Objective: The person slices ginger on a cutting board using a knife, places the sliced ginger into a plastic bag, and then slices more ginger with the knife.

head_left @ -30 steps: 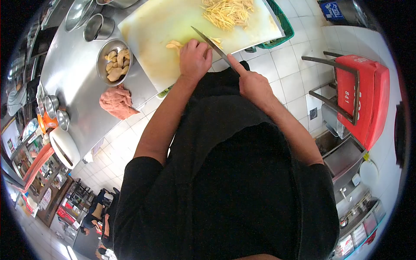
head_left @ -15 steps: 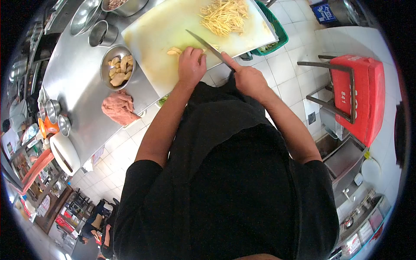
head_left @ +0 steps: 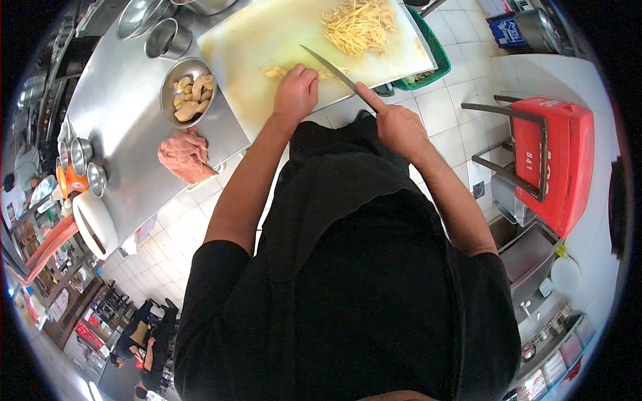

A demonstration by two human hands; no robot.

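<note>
Yellow strips (head_left: 359, 28) on white board (head_left: 244, 47), steel table (head_left: 130, 170), tiled floor (head_left: 439, 87), right hand (head_left: 401, 129) gripping knife (head_left: 332, 69), left hand (head_left: 296, 92) curled, hold hidden

On the counter (head_left: 134, 144), the cutting board (head_left: 257, 47) carries a heap of strips (head_left: 358, 28) at its far right and a single piece (head_left: 275, 71) nearer the front edge, just left of the fingers of the left hand (head_left: 297, 92); to the right of these, the knife (head_left: 333, 69), gripped in the right hand (head_left: 400, 128), extends obliquely forward and left over the board. Left of the board stands a bowl (head_left: 169, 91) with several whole pieces (head_left: 192, 108) in it, a pot (head_left: 168, 40) behind it and a cloth (head_left: 185, 156) before it. Right of the board, partly hidden by its edge, is a basket (head_left: 436, 55).
</note>
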